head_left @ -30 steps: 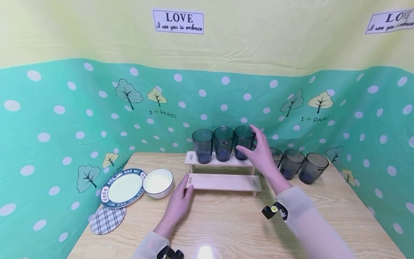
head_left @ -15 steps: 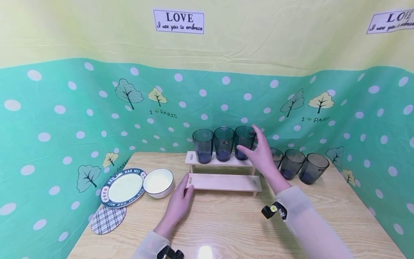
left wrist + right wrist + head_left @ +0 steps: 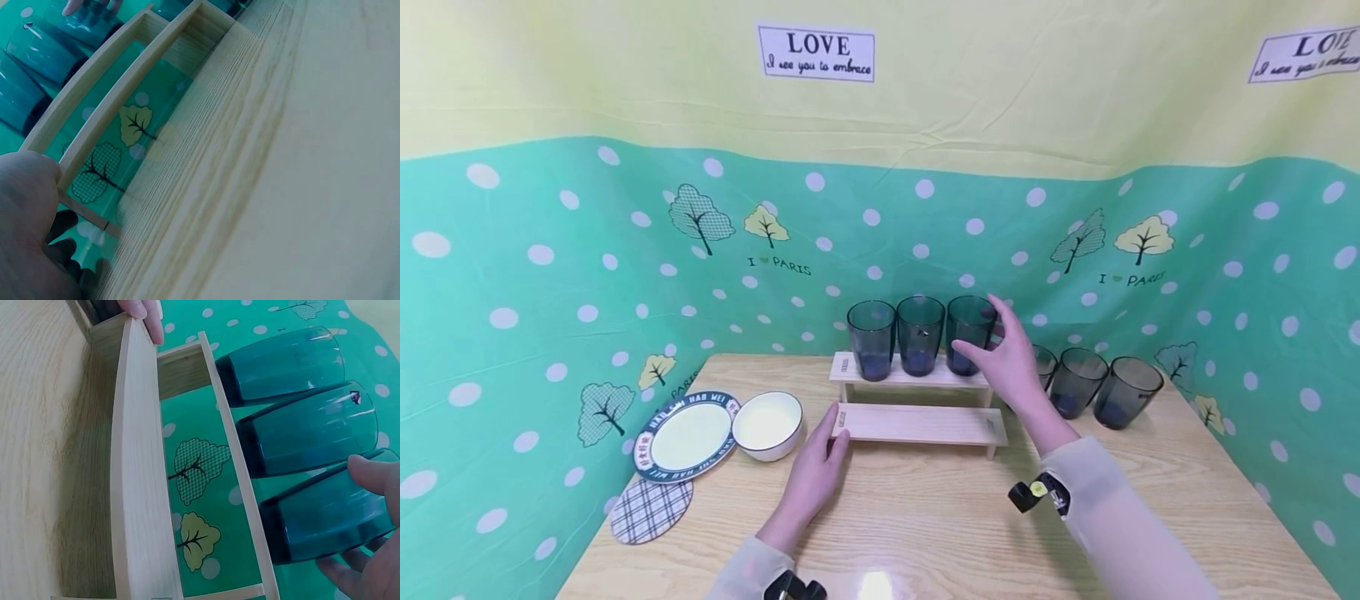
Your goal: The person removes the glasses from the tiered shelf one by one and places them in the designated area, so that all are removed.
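Observation:
On the upper tier of a light wooden two-tier rack (image 3: 917, 423), three dark tinted glasses stand in a row. My right hand (image 3: 1017, 367) holds the rightmost glass (image 3: 966, 329), thumb against its front and fingers round the far side. Beside it are the middle glass (image 3: 920, 337) and the left glass (image 3: 872, 342); all three also show in the right wrist view. My left hand (image 3: 814, 468) grips the left end of the lower tier, with the thumb on its front corner. In the left wrist view its other fingers (image 3: 62, 247) curl below that end.
Several more tinted glasses, among them the outermost glass (image 3: 1126, 392), stand right of the rack, partly behind my right forearm. On the left are a white bowl (image 3: 767, 423), a blue-rimmed plate (image 3: 687, 437) and a checked coaster (image 3: 651, 510). A patterned cloth (image 3: 925, 208) hangs behind the table.
My right hand has shifted slightly to the right, and the rightmost glass sits a touch further from the middle one. The left hand keeps its place on the rack.

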{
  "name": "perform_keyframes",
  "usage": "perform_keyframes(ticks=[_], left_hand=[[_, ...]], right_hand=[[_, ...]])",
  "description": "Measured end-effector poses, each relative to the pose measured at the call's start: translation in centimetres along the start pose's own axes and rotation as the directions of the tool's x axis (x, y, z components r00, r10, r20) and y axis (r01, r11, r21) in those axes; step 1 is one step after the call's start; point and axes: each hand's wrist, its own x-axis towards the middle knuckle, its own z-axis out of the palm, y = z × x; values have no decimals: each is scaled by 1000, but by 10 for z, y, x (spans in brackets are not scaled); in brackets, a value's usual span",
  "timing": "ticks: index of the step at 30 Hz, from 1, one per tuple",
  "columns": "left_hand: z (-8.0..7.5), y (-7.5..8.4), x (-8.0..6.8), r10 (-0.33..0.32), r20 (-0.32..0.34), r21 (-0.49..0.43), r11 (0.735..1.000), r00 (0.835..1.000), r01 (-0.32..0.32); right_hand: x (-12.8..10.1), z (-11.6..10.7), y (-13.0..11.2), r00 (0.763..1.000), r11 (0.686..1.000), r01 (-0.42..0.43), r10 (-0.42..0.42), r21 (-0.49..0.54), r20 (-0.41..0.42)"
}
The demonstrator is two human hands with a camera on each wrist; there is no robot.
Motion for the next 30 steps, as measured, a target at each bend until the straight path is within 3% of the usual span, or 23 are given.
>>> perform_keyframes(ticks=[17,30], left_hand=[[1,1,0,-4,3,7,1000,1000,4],[1,1,0,0,1,1,1000,1000,0]], right_hand=[[-30,-26,-5,1000,998,13,-12,55,-25],[-57,-53,-6,999,1000,-17,18,10,-27]])
